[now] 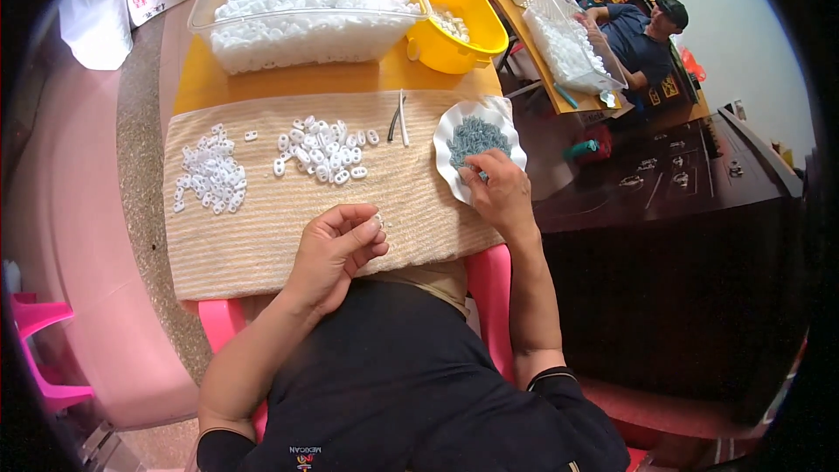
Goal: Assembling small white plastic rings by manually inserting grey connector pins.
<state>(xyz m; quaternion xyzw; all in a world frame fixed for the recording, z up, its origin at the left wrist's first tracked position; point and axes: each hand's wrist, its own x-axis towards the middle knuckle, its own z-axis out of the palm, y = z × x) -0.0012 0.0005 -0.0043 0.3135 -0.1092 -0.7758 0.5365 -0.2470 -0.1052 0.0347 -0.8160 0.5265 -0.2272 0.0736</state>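
Observation:
My left hand (pixel 336 249) is closed in a pinch above the near edge of the striped cloth (pixel 245 253). A small white plastic piece (pixel 378 221) shows at its fingertips, mostly covered by thumb and finger. My right hand (pixel 498 192) reaches into a white wavy-rimmed dish (pixel 443 153) at the right of the cloth. Its thumb and fingers come together at a heap of tiny grey-blue pieces (pixel 476 135); whether one is gripped is hidden. Left of the dish lie a pile of white oval two-holed pieces (pixel 319 150) and a pile of smaller white pieces (pixel 211 175).
Two thin rods, one white (pixel 404 122) and one dark, lie beyond the piles. At the table's back stand a clear bin (pixel 306 22) heaped with white pieces and a yellow tub (pixel 489 35). Far right, a person (pixel 642 39) works at another table beside a white-filled bin (pixel 568 52).

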